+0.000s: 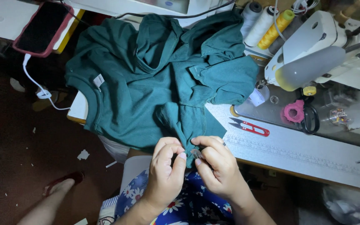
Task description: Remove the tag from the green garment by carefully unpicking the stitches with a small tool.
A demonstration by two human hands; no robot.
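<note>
Hands: left hand point(166, 164) and right hand point(216, 162) both pinch green shirt point(155, 79) hem at desk point(296, 150) front edge; red snips point(250, 126) near.

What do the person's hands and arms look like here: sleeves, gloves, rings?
Both hands are bare: no gloves, and no rings or watch that show on the left hand or right hand. The forearms are uncovered, with no sleeves in view. Nails are short and unpainted. Below them lies blue clothing with white flowers.
</note>
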